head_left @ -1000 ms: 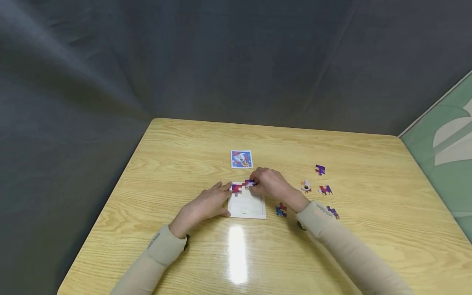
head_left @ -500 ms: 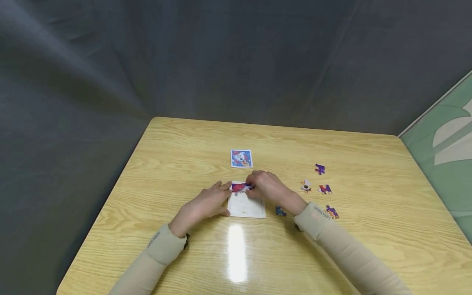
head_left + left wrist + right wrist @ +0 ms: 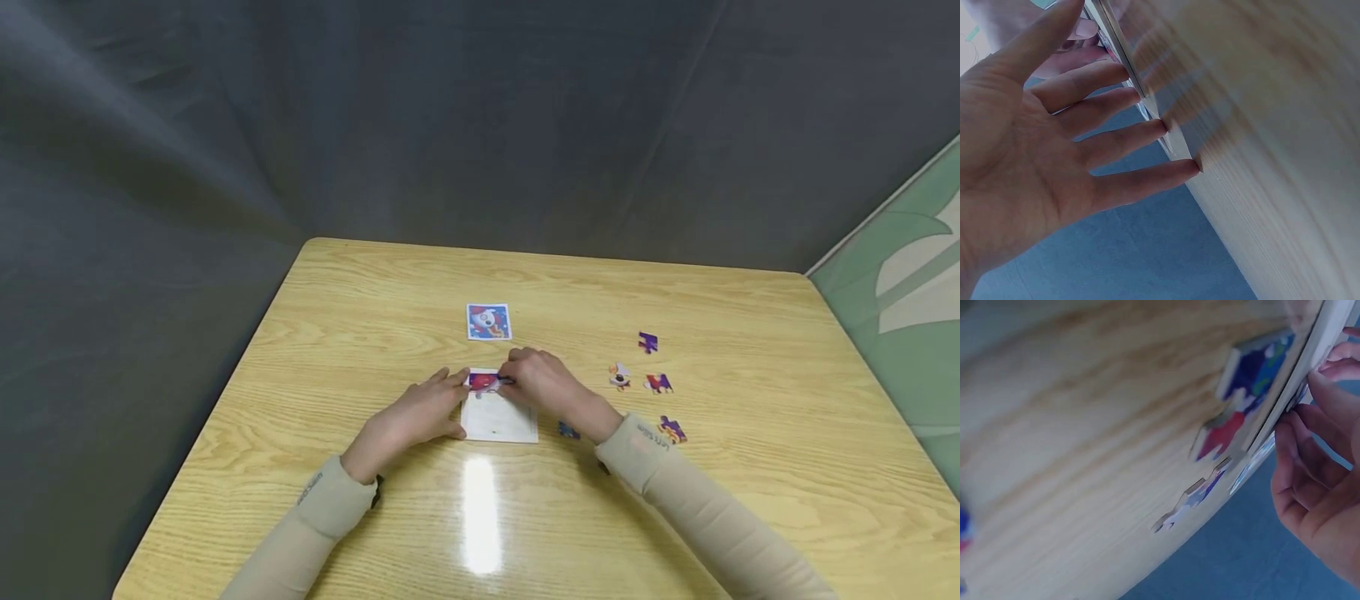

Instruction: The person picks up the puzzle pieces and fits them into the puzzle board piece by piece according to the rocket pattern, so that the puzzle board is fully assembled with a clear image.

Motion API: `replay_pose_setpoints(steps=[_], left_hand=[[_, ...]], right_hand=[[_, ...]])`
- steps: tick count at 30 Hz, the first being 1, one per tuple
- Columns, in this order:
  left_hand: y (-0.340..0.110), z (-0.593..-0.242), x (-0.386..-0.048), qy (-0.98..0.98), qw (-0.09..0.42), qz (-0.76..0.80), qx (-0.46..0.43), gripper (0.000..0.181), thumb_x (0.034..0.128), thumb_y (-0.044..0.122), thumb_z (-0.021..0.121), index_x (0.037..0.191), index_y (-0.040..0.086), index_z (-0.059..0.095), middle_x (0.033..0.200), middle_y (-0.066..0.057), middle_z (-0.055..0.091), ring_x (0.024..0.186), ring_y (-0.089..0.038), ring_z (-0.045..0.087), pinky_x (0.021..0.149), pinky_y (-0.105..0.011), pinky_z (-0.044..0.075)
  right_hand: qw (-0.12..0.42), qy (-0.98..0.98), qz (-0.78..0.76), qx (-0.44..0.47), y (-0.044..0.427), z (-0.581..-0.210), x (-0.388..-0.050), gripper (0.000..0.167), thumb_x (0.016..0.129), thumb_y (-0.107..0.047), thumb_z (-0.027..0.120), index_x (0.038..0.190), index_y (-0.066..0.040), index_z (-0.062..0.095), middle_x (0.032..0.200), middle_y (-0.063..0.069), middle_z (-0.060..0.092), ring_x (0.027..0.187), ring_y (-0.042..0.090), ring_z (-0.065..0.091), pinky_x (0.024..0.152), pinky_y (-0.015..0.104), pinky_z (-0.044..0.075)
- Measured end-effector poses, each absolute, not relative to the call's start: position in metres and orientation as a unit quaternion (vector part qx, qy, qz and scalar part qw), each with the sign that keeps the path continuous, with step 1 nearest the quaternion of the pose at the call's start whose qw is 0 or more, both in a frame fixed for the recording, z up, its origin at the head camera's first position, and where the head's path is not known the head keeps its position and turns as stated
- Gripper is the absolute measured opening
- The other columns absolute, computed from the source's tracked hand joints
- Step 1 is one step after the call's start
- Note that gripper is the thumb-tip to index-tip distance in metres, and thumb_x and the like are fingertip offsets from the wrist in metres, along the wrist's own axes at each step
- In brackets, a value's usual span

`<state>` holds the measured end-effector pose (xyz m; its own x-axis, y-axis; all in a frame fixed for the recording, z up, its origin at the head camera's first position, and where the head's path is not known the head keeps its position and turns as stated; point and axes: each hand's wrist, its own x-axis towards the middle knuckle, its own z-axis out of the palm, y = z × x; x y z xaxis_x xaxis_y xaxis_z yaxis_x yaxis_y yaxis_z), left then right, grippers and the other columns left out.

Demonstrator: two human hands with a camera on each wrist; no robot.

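Observation:
A white puzzle board lies on the table between both hands. In its upper left corner sits a red and purple jigsaw piece. My left hand, its fingers spread and nearly straight, touches the board's left edge; the left wrist view shows the fingertips meeting the tabletop. At the board's top, my right hand pinches another jigsaw piece between thumb and fingers, right beside the corner piece. Most of that second piece is hidden by the fingers. Whether the two pieces interlock, I cannot tell.
A small picture card with a white figure lies beyond the board. Loose jigsaw pieces are scattered to the right: a purple one, a white one, a red one, a purple-orange one, and a blue one near the right wrist.
My right hand has moved slightly left, bringing its jigsaw piece from apart to right beside the corner piece. The left hand stays at the board's left edge.

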<state>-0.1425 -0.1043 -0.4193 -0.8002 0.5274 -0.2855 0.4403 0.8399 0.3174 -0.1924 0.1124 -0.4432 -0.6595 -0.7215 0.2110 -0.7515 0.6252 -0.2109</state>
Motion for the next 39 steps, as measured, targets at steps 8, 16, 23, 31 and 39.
replay_pose_setpoints(steps=[8, 16, 23, 31, 39], left_hand=[[-0.104, -0.419, -0.143, 0.941, 0.184, 0.12, 0.259, 0.059, 0.0839, 0.033, 0.074, 0.132, 0.004, 0.057, 0.155, -0.014, 0.028, 0.139, -0.042, 0.027, 0.097, -0.069, 0.038], [-0.105, -0.42, -0.142, 0.941, 0.182, 0.121, 0.258, 0.06, 0.0835, 0.032, 0.075, 0.133, 0.003, 0.056, 0.155, -0.014, 0.028, 0.139, -0.042, 0.027, 0.097, -0.069, 0.038], [-0.104, -0.421, -0.142, 0.941, 0.18, 0.119, 0.262, 0.059, 0.083, 0.033, 0.075, 0.131, 0.003, 0.057, 0.155, -0.014, 0.029, 0.139, -0.043, 0.028, 0.096, -0.069, 0.038], [-0.103, -0.421, -0.143, 0.939, 0.183, 0.126, 0.263, 0.059, 0.084, 0.032, 0.074, 0.132, 0.004, 0.056, 0.156, -0.013, 0.027, 0.14, -0.042, 0.026, 0.098, -0.069, 0.037], [-0.107, -0.42, -0.141, 0.938, 0.19, 0.131, 0.26, 0.061, 0.0846, 0.03, 0.074, 0.135, 0.003, 0.054, 0.156, -0.014, 0.026, 0.14, -0.043, 0.024, 0.099, -0.069, 0.035]], right_hand=[[0.086, -0.896, 0.109, 0.422, 0.113, -0.446, -0.188, 0.01, 0.082, -0.015, 0.077, 0.086, -0.007, 0.075, 0.077, 0.001, 0.063, 0.067, 0.015, 0.056, 0.059, 0.028, 0.051], [0.094, -0.895, 0.119, 0.419, 0.113, -0.449, -0.187, 0.011, 0.082, -0.018, 0.077, 0.09, -0.01, 0.076, 0.082, 0.0, 0.063, 0.071, 0.014, 0.056, 0.062, 0.027, 0.051], [0.139, -0.883, 0.183, 0.41, 0.129, -0.435, -0.193, 0.013, 0.082, -0.013, 0.077, 0.093, -0.006, 0.076, 0.089, 0.005, 0.064, 0.077, 0.018, 0.057, 0.064, 0.029, 0.052], [0.166, -0.911, 0.207, 0.316, 0.2, -0.423, -0.215, 0.025, 0.085, -0.008, 0.073, 0.108, 0.001, 0.07, 0.103, 0.015, 0.067, 0.091, 0.03, 0.061, 0.076, 0.044, 0.054], [0.098, -0.95, 0.231, 0.186, 0.29, -0.436, -0.224, 0.03, 0.093, -0.01, 0.064, 0.119, 0.005, 0.063, 0.118, 0.025, 0.059, 0.104, 0.045, 0.054, 0.092, 0.06, 0.043]])
